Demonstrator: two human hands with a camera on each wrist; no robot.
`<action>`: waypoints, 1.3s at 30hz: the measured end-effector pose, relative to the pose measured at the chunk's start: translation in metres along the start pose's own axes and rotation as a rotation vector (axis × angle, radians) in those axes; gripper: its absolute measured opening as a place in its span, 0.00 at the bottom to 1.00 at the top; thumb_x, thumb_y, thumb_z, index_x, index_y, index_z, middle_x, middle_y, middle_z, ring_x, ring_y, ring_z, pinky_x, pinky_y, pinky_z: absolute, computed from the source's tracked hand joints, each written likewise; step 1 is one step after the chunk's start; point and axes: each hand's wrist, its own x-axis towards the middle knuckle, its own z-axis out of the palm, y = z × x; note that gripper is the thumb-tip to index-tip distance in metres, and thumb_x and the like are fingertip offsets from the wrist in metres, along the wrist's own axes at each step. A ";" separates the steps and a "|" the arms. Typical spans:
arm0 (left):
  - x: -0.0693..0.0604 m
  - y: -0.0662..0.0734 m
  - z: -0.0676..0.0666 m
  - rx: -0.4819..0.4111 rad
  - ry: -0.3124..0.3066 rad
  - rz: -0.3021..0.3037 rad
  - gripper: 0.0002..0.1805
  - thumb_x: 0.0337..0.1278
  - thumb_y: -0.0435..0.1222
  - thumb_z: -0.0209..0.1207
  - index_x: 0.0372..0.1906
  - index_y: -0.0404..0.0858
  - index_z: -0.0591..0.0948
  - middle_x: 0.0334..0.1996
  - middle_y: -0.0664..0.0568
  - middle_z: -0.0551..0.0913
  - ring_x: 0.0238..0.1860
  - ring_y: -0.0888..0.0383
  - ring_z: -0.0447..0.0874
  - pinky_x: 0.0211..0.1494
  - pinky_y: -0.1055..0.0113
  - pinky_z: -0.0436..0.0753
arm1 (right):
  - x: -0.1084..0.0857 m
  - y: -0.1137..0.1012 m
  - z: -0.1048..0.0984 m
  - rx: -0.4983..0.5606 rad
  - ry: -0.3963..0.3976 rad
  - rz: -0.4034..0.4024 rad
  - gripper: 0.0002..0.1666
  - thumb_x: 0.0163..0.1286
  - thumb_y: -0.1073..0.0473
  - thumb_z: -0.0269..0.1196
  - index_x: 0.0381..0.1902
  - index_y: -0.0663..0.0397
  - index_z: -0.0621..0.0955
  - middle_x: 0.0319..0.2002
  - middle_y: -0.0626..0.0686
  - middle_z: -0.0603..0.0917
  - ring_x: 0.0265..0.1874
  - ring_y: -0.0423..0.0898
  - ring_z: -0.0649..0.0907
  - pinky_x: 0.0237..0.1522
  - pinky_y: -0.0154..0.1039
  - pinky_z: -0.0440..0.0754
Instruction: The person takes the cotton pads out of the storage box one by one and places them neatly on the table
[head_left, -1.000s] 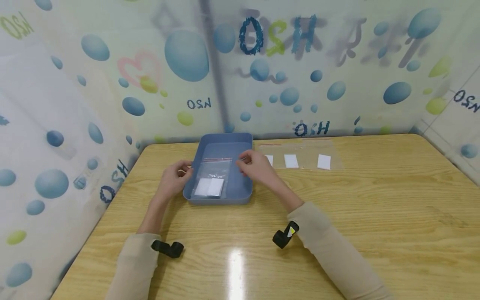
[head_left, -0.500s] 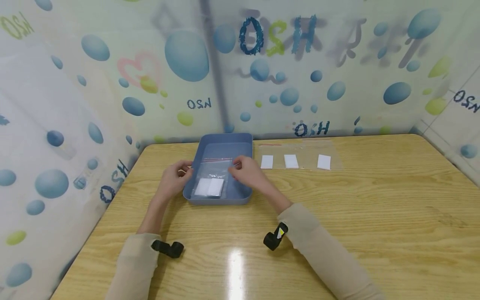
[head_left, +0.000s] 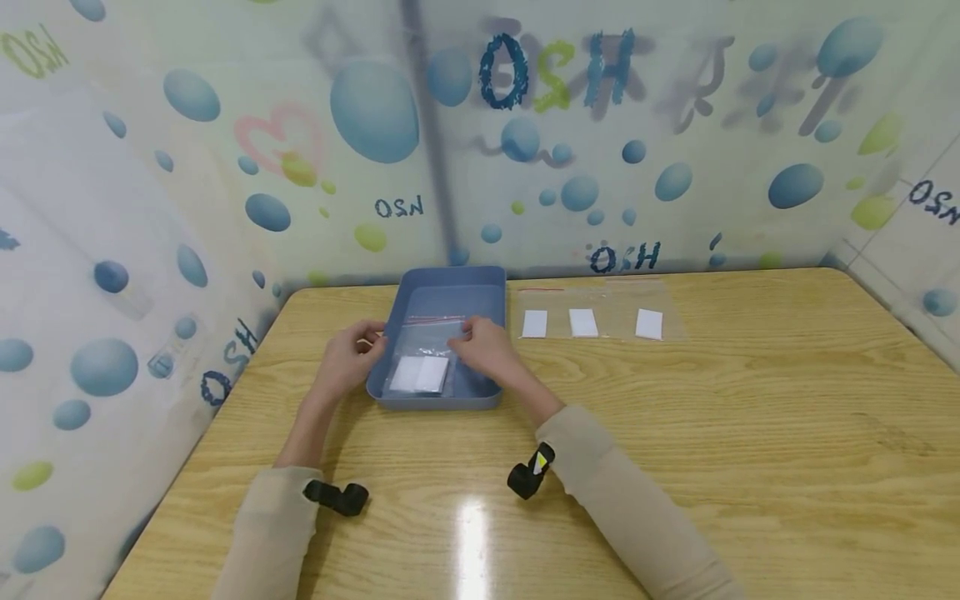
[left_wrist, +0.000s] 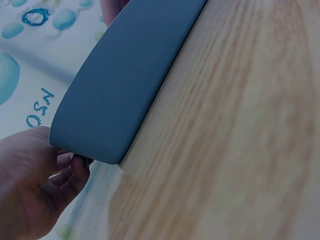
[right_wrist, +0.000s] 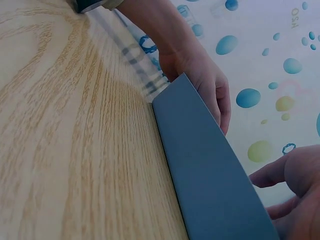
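Note:
A blue-grey tray (head_left: 480,400) stands on the table. Inside it lie clear zip bags (head_left: 427,337) with red seal lines, overlapping, and white square pieces (head_left: 420,374) show in their lower part. At the tray's left wall, my left hand (head_left: 347,358) grips the rim; in the left wrist view its thumb is over the edge and the fingers curl outside. My right hand (head_left: 486,350) hovers over the tray's right half, beside the bags' upper right edge. Thumb and forefinger stand apart, with nothing visible between them. Whether its fingertips touch the bag cannot be told.
Right of the tray, clear zip bags (head_left: 622,298) lie in a row along the table's back, each with a white square piece (head_left: 582,322). Behind the wooden table (head_left: 712,433) hangs a printed curtain (head_left: 465,150) with blue and green dots.
My right hand has moved left and slightly nearer, from the tray's right rim to the bags' right edge. The left hand, tray and bags have stayed put.

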 end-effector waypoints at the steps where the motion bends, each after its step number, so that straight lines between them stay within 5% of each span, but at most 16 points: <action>1: 0.000 0.001 0.000 0.002 0.000 -0.001 0.15 0.67 0.28 0.57 0.55 0.26 0.81 0.34 0.41 0.81 0.33 0.53 0.81 0.35 0.73 0.76 | 0.001 0.000 0.001 -0.009 0.003 0.006 0.28 0.73 0.57 0.62 0.63 0.71 0.74 0.50 0.62 0.86 0.45 0.52 0.86 0.48 0.44 0.82; 8: 0.000 0.002 0.000 0.001 0.000 -0.009 0.15 0.67 0.28 0.57 0.55 0.25 0.80 0.35 0.40 0.81 0.34 0.52 0.81 0.36 0.73 0.76 | 0.001 -0.002 0.005 -0.023 0.011 0.057 0.29 0.74 0.56 0.61 0.65 0.70 0.74 0.57 0.62 0.82 0.44 0.51 0.81 0.51 0.47 0.79; 18: -0.001 0.002 0.000 0.002 0.007 0.005 0.15 0.67 0.28 0.58 0.54 0.25 0.81 0.34 0.40 0.81 0.31 0.54 0.80 0.35 0.73 0.75 | 0.003 -0.002 0.009 0.044 0.015 0.094 0.25 0.73 0.58 0.62 0.61 0.71 0.76 0.40 0.58 0.83 0.30 0.45 0.82 0.37 0.38 0.75; 26: 0.001 0.002 0.001 0.003 0.011 0.007 0.15 0.67 0.29 0.58 0.54 0.25 0.81 0.34 0.40 0.81 0.32 0.54 0.80 0.35 0.73 0.75 | 0.000 -0.002 0.010 0.062 0.002 0.110 0.10 0.72 0.60 0.62 0.34 0.63 0.81 0.25 0.51 0.78 0.23 0.44 0.78 0.24 0.35 0.71; 30: 0.001 0.002 0.001 0.000 0.013 0.006 0.15 0.67 0.29 0.58 0.54 0.25 0.81 0.34 0.41 0.81 0.32 0.54 0.81 0.36 0.73 0.76 | 0.001 -0.003 0.011 0.058 0.005 0.142 0.16 0.71 0.61 0.62 0.22 0.57 0.75 0.19 0.48 0.73 0.19 0.44 0.77 0.20 0.35 0.67; 33: 0.001 0.002 0.001 -0.003 0.014 0.013 0.15 0.67 0.28 0.58 0.54 0.25 0.81 0.34 0.41 0.81 0.32 0.53 0.81 0.36 0.73 0.76 | 0.001 -0.004 0.011 0.061 0.001 0.159 0.14 0.71 0.61 0.62 0.26 0.62 0.80 0.21 0.51 0.77 0.19 0.43 0.77 0.21 0.35 0.68; 39: 0.001 0.001 0.000 -0.007 0.015 0.013 0.15 0.66 0.28 0.58 0.54 0.24 0.80 0.33 0.41 0.81 0.31 0.54 0.80 0.34 0.73 0.75 | 0.000 -0.004 0.014 0.072 -0.003 0.165 0.16 0.71 0.59 0.64 0.50 0.67 0.84 0.46 0.58 0.85 0.26 0.45 0.82 0.31 0.37 0.78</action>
